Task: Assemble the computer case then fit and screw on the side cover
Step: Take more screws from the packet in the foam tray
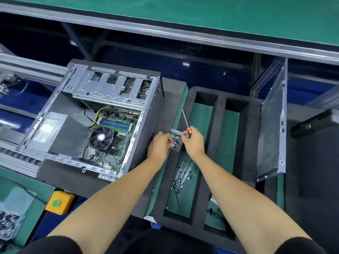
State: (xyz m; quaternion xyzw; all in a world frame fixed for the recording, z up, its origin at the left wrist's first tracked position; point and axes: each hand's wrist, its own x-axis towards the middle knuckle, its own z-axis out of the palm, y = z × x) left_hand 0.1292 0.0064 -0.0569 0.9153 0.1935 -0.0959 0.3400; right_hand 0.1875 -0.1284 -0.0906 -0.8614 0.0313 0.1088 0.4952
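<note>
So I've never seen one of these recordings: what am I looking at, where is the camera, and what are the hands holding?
There is no machine here: a person's two bare hands, filmed by one camera worn on the head, looking down. The left hand and right hand together hold a small clear bag, apparently of screws. The right hand also grips an orange-handled screwdriver. On the left lies an open computer case, its boards and fan showing. The side cover stands upright on the right. Between them is a black foam tray with cable ties in one slot.
</note>
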